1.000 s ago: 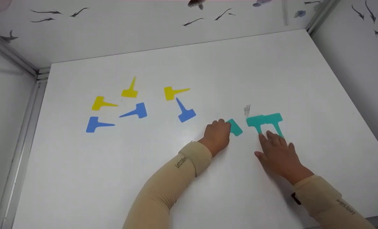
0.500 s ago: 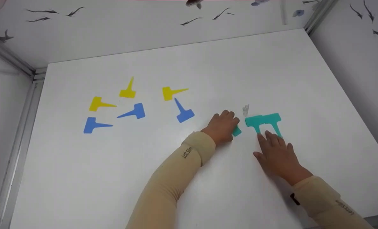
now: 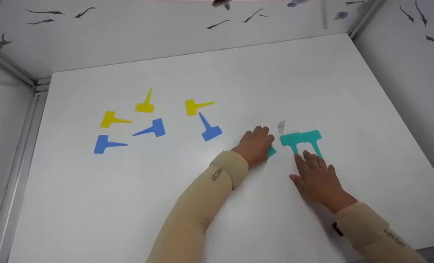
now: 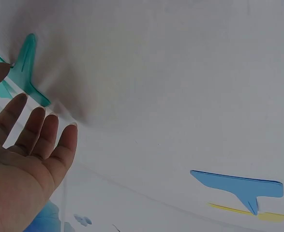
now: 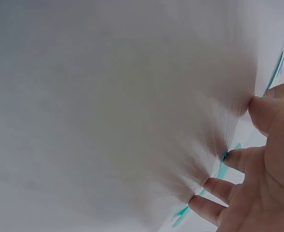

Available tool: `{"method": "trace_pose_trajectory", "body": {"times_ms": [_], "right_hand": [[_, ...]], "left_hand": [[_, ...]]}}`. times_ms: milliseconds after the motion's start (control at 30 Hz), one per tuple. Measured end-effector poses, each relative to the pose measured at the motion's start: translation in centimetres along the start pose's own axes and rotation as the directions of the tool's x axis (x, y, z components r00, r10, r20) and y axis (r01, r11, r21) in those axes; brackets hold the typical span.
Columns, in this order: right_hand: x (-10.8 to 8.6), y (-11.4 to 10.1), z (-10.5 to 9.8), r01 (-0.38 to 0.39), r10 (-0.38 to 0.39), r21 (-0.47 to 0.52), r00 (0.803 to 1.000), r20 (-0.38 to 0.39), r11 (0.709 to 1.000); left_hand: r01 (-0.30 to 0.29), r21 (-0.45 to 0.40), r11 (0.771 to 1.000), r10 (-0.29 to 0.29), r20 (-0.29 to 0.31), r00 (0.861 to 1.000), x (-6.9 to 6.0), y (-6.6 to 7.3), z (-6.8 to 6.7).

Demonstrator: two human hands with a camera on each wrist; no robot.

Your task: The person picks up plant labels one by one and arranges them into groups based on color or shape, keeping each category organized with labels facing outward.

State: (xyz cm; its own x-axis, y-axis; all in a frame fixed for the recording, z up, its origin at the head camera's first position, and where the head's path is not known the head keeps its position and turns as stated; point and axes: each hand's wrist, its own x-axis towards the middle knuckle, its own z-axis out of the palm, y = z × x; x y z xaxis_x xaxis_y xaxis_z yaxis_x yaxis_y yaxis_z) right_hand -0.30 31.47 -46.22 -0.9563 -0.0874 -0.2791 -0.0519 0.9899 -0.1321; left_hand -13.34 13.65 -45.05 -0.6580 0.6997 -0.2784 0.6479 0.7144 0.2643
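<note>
The left hand (image 3: 254, 146) has come further over the loose green tag (image 3: 272, 151), just left of the green pair (image 3: 300, 137), hiding more of it than a second ago; its thumb and fingertips touch the tag, though whether they grip it I cannot tell. The right hand (image 3: 318, 179), below the pair, stays put, fingers loosely spread, tips at the pair's stems
</note>
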Motion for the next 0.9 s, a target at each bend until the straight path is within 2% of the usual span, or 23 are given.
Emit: {"method": "trace_pose_trajectory", "body": {"times_ms": [400,633,900], "right_hand": [[0.07,0.24,0.44,0.003,-0.003,0.000,1.000,-0.002,1.000],[0.10,0.22,0.34,0.006,-0.006,0.002,1.000,0.011,1.000],[0.17,0.26,0.27,0.008,-0.008,-0.005,1.000,0.017,1.000]], "left_hand": [[0.029,0.007,1.000,-0.029,-0.011,1.000,0.43,-0.33,0.15],[0.051,-0.001,0.999,-0.051,-0.043,0.998,0.57,-0.32,0.42],[0.128,-0.010,0.992,-0.128,-0.080,0.988,0.75,0.28,0.94]]}}
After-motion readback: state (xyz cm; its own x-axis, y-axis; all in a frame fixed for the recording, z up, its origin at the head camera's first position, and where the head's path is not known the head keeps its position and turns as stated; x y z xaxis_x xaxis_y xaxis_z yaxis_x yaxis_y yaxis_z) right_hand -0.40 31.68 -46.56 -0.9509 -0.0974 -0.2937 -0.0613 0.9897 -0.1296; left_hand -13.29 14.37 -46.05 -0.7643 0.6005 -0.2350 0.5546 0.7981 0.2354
